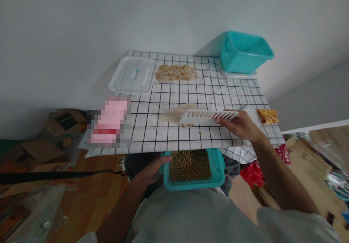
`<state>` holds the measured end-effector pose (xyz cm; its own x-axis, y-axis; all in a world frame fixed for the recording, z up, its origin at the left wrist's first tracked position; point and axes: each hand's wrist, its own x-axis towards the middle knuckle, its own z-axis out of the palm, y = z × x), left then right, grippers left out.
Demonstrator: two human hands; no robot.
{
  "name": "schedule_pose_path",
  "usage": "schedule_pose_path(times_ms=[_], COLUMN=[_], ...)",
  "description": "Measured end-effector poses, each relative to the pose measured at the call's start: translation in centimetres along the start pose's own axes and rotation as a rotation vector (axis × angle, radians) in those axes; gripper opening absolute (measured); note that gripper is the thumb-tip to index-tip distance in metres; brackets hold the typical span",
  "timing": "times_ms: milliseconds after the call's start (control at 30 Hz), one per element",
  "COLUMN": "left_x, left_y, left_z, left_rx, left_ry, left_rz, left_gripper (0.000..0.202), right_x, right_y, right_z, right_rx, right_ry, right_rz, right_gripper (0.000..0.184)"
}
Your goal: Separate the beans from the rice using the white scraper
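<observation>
Two hands are engaged, each with a separate load. My right hand (242,124) is closed on the right end of a flat white plastic scraper with a row of slots (187,119), thumb on the near face, the other fingers mostly hidden behind it. The scraper is held tilted above a white tablecloth with a black grid (163,136), its left end at a low pile of pale fine grain (173,115) (contact between the two cannot be confirmed from this angle). A few yellow kernels (188,125) lie just below that end. My left hand (152,169) holds the left side of a rectangular teal plastic container (193,187), thumb over the rim, remaining fingers out of sight. The container sits over my lap at the near table edge, its far rim hidden by the cloth, and carries a broad layer of small round olive-brown beans (191,166). Toward the wall lies a strip of mixed yellow kernels and pale grain (176,72), just right of a clear rectangular plastic lid (133,75). A deep teal plastic bin (240,63) stands at the far right corner; a crumpled yellow cloth (268,115) rests beyond my right wrist.
</observation>
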<state>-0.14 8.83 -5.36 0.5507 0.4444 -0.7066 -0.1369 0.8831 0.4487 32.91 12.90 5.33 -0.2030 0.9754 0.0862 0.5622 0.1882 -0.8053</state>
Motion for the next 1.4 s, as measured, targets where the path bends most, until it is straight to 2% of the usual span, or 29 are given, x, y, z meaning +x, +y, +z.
schedule_pose_path(times_ms=[733, 933, 1133, 1400], left_x=[0.2, 0.4, 0.5, 0.3], left_y=[-0.2, -0.3, -0.3, -0.1], left_z=[-0.2, -0.2, -0.1, 0.4], left_rx=[0.020, 0.026, 0.031, 0.044], left_ry=[-0.005, -0.014, -0.031, 0.000], left_rz=[0.004, -0.001, -0.007, 0.007], left_gripper=[0.035, 0.034, 0.034, 0.029], right_x=[-1.4, -1.8, -2.1, -1.8], right_y=[-0.9, -0.8, -1.0, -0.7], right_z=[0.7, 0.9, 0.7, 1.1], right_rx=[0.048, 0.065, 0.103, 0.066], right_ry=[-0.073, -0.017, -0.082, -0.015], right_rz=[-0.020, -0.011, 0.012, -0.014], right_gripper=[0.020, 0.020, 0.020, 0.020])
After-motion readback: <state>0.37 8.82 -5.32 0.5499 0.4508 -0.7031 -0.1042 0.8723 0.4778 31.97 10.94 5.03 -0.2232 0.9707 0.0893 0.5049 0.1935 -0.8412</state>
